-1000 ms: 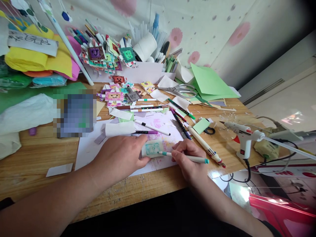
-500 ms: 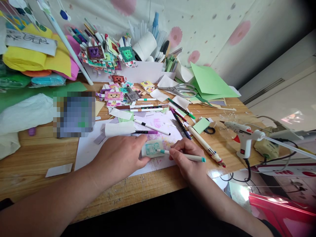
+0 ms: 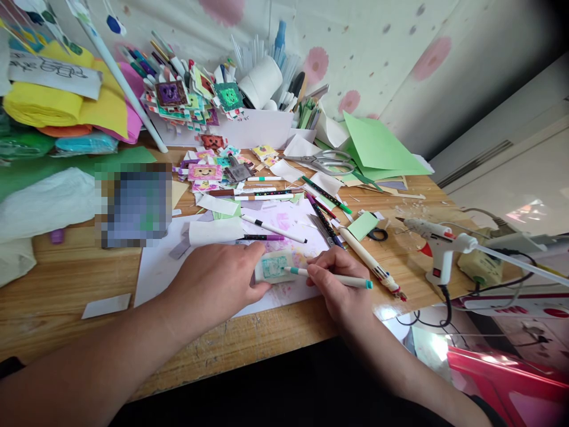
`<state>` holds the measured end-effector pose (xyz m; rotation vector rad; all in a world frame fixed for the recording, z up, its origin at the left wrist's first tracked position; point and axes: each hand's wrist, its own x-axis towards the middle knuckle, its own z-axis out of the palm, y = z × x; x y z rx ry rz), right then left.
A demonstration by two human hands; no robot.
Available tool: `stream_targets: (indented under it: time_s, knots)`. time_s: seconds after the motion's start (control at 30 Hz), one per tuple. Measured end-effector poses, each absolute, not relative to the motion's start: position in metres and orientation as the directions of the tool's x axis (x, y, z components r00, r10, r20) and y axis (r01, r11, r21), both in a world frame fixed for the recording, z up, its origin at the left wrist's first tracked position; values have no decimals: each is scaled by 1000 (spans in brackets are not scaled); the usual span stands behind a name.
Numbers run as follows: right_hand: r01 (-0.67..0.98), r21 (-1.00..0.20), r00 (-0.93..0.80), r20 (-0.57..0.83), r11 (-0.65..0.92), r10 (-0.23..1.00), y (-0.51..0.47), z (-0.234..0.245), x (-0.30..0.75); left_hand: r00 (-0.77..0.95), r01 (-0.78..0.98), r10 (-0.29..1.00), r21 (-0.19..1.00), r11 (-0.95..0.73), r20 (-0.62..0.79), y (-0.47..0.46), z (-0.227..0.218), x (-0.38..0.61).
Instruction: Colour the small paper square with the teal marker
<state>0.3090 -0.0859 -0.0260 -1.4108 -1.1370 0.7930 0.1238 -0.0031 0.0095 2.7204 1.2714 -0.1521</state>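
A small piece of paper [image 3: 281, 268] with a teal rectangular drawing lies on a larger white sheet [image 3: 153, 267]. My left hand [image 3: 222, 273] holds its left edge, thumb near the bottom and fingers along the top. In my right hand [image 3: 340, 281] is a white felt-tip pen [image 3: 358, 281] with a teal end, gripped like a pencil. Its tip meets the right side of the teal drawing. Just above lie a white pen with a black tip [image 3: 275, 229] and a purple pen [image 3: 264, 237].
Scissors [image 3: 324, 161], small coloured paper figures [image 3: 204, 172] and several pens lie behind the sheet. To the right stands a white glue gun [image 3: 438, 246] with its cord. A thick multicolour pen [image 3: 368, 261] rests beside my right hand. A blurred dark device [image 3: 140, 204] sits at left.
The tip of the teal pen has shifted slightly to the right and up on the drawing, with my right hand. More teal fills the rectangle. My left hand stays in place.
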Motion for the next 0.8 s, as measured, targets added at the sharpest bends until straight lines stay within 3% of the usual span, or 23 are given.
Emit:
stream_targets:
  time_s: [0.47,0.8]
  knots:
    - [234,-966,344,186,107,920,-85,-25,309,605,795,772,91,-600,-193,-2,10,126]
    - [216,-973,351,153,79,924,-84,-25,308,597,799,778,62,-598,-197,-3,7,124]
